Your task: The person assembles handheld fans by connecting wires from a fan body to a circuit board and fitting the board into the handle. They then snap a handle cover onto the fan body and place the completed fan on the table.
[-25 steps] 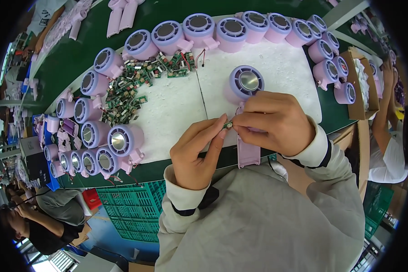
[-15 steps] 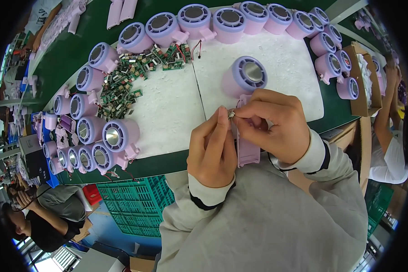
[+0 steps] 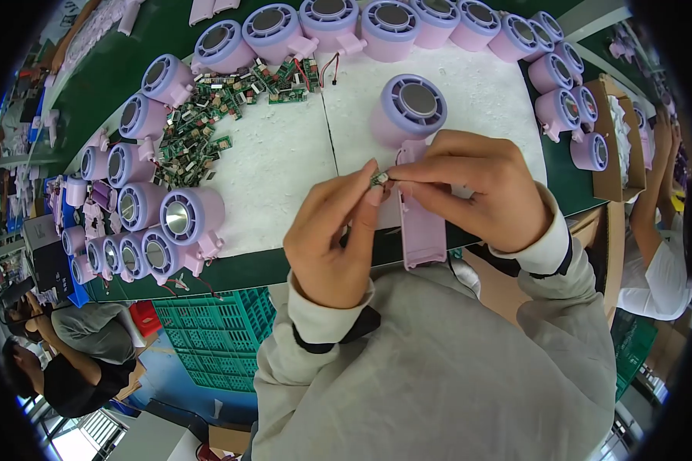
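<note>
My left hand (image 3: 332,234) pinches a small green circuit board (image 3: 378,179) between thumb and fingertips. Right beside it, the fingers of my right hand (image 3: 469,184) are pressed together at the board's edge; what they grip is too small to make out, perhaps a wire end. Under my right hand lies a lilac handheld fan, its round head (image 3: 392,127) pointing away from me and its open, trough-like handle (image 3: 424,234) toward me. My right fingers partly cover where head and handle join.
A heap of green circuit boards (image 3: 200,127) lies on the white foam sheet (image 3: 261,184). Several lilac fan heads (image 3: 269,31) line its far and left edges, more (image 3: 557,111) stand at the right. A cardboard box (image 3: 619,146) is beyond those. Green crates (image 3: 215,334) stand below the table's left edge.
Both hands have drawn slightly apart, the left one shifting left and turning so the circuit board shows more plainly. The view has shifted a little; the fan still lies under my right hand.
</note>
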Available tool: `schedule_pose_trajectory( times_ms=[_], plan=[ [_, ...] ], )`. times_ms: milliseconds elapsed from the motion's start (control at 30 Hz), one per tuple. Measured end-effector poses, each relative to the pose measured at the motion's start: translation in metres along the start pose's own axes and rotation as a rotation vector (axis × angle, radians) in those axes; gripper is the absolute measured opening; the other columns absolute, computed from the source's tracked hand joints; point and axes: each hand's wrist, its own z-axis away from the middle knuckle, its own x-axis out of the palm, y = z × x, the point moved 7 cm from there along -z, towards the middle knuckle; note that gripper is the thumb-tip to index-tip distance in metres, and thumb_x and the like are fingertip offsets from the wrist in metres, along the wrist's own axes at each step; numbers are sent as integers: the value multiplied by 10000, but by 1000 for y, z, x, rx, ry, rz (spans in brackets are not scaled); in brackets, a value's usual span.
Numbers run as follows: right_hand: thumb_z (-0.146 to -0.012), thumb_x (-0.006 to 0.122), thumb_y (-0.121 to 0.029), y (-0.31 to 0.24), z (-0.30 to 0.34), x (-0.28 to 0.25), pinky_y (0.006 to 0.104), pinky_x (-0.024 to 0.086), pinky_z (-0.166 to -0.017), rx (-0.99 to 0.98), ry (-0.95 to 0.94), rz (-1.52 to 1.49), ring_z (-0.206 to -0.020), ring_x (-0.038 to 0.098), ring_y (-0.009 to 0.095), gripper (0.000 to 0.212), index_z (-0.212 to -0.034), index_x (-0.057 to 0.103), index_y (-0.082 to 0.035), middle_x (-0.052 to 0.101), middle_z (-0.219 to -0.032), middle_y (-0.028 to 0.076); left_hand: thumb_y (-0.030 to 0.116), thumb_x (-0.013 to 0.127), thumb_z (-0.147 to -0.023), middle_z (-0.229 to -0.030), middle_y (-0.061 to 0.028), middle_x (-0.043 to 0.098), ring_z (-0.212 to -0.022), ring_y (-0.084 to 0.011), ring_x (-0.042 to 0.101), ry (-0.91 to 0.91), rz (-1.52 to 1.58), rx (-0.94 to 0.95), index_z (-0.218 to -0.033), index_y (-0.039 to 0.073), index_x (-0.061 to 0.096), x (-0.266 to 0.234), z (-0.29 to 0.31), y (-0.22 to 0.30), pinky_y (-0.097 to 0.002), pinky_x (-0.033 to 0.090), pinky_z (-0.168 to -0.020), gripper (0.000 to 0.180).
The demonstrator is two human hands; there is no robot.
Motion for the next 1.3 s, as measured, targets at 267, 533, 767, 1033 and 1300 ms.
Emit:
schedule_pose_trajectory(
  times_ms=[267,533,767,1033,1300],
  plan=[
    [-766,792,10,-13,1,7,309,492,-586,-213,-138,135,-676,618,166,360,-1106,774,-107,659,-829,40,-55,625,-976,-1140,-114,672,-1016,-168,694,-52,387,-181,-1278,-37,651,-6,-6,-15,-285,570,-870,303],
    [-796,771,3,-13,-1,3,323,512,-628,-196,-78,95,-754,639,188,289,-1069,782,-91,684,-909,63,-60,601,-987,-1157,-126,671,-1026,-190,706,-73,490,-268,-1278,-39,646,-3,-5,-17,-309,578,-912,295],
    [-795,763,31,-13,-2,2,301,529,-666,-20,144,37,-785,655,203,268,-1044,782,-66,713,-948,85,-59,587,-995,-1185,-141,669,-1054,-224,709,-107,534,-210,-1289,-43,627,1,-4,-14,-326,583,-936,297],
    [-747,793,34,-10,0,4,297,532,-671,8,254,118,-779,668,200,274,-1005,776,-58,717,-881,72,-61,591,-992,-1181,-143,668,-1064,-219,705,-118,543,-205,-1286,-45,630,3,-3,-14,-321,579,-932,297],
    [-706,766,57,-16,0,-2,292,531,-654,-67,266,172,-739,664,187,274,-959,757,-49,721,-855,60,-66,594,-988,-1175,-141,665,-1056,-210,707,-82,492,-183,-1274,-42,641,3,-2,-12,-309,575,-928,291]
  ],
)
